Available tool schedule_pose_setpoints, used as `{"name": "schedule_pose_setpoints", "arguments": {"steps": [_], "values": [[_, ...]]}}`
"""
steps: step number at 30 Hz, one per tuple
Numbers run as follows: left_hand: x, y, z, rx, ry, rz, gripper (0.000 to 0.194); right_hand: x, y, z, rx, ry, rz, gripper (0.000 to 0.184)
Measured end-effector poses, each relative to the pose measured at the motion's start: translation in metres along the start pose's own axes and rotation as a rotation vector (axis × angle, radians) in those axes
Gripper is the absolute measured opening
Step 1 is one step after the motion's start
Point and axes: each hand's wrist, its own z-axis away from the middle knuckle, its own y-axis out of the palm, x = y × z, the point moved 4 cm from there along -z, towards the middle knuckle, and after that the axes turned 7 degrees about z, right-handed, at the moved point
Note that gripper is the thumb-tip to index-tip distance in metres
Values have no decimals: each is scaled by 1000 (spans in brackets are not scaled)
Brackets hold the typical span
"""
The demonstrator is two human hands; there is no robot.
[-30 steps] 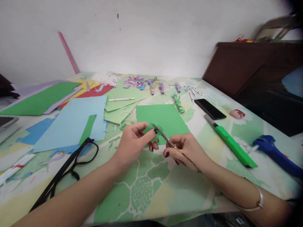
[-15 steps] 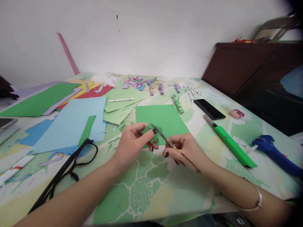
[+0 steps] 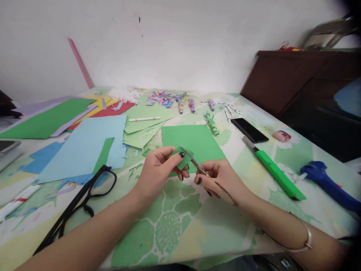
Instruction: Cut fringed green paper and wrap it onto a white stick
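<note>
My left hand (image 3: 159, 171) pinches a small piece of green paper (image 3: 182, 160) between thumb and fingers, just above the table. My right hand (image 3: 221, 178) is closed around small thin scissors (image 3: 194, 162), whose blades point up-left and meet the edge of that green piece. Both hands hover over the near edge of a larger green sheet (image 3: 194, 141) lying flat on the table.
Black glasses (image 3: 93, 188) lie left of my left arm. Light blue paper (image 3: 87, 145) and more coloured sheets lie at left. A green-handled utility knife (image 3: 275, 171), a black phone (image 3: 249, 130), a blue tool (image 3: 328, 182) and several markers and paper scraps lie at right and back.
My left fingers have shifted the small green piece slightly against the scissor blades; both hands stay almost in place.
</note>
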Motion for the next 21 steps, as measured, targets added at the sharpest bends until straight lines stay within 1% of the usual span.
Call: {"name": "schedule_pose_setpoints", "arguments": {"steps": [4,8,15,21], "values": [[0,1,-1,-5,-11,-3,18,1,1,0,70,-101,-26,45],[-3,-1,-2,-62,-11,-27,18,1,2,0,126,-137,-57,46],[-5,-5,-5,-55,30,-83,17,1,5,1,117,-116,-72,48],[-7,-5,-4,-86,36,-137,17,1,6,2,94,-146,-78,46]]}}
